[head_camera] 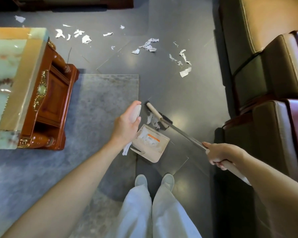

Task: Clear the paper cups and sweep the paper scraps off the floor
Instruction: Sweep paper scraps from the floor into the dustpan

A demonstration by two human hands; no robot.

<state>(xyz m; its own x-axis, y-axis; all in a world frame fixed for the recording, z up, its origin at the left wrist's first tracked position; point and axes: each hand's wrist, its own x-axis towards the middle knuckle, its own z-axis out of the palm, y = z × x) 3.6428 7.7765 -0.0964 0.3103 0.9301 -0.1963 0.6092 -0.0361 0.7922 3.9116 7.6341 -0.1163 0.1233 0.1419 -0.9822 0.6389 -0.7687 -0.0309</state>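
My left hand (127,124) grips the pale handle top (137,111) of a beige dustpan (153,145) that rests on the dark floor in front of my feet, with paper scraps inside it. My right hand (220,154) holds the metal broom handle (187,136). The broom head (157,117) with black bristles sits just beyond the dustpan's mouth, against a small clump of white scraps (152,120). Several torn white paper scraps (149,45) lie scattered farther ahead on the floor. No paper cups are in view.
A marble-topped wooden coffee table (41,93) stands at the left on a blue-grey rug (96,103). Brown leather sofas (268,69) line the right side. More scraps (70,34) lie beyond the table. My feet (154,182) stand just behind the dustpan.
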